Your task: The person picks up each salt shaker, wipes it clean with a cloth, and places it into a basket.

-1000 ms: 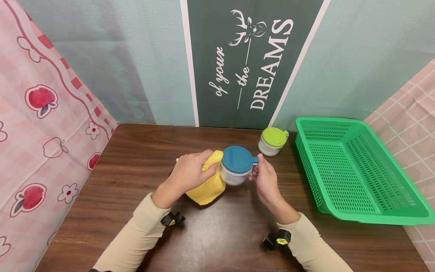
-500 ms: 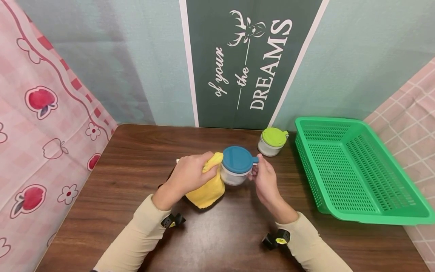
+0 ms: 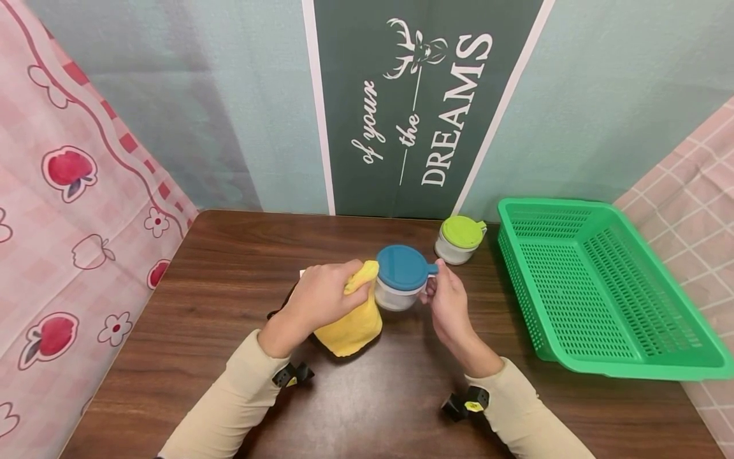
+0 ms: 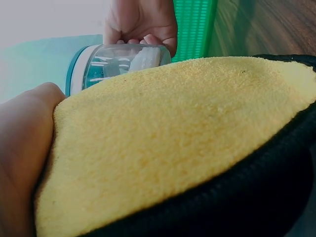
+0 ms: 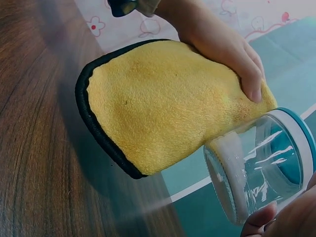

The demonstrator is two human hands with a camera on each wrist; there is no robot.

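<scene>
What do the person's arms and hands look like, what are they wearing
Both hands, the left hand and the right hand, are bare, with no gloves or rings visible. Both arms wear long beige sleeves reaching the wrists. A small black device with a yellow mark is strapped at each wrist.

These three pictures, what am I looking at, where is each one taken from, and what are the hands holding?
They show one moment from three cameras worn by a person: one on the head, looking down, and one on each wrist. The left hand presses a yellow cloth against a clear jar with a blue lid. The right hand grips that jar on its other side, lifted and tilted. On the brown table stand a second jar with a green lid and a green basket. The wrist views show the cloth and jar close up.
</scene>
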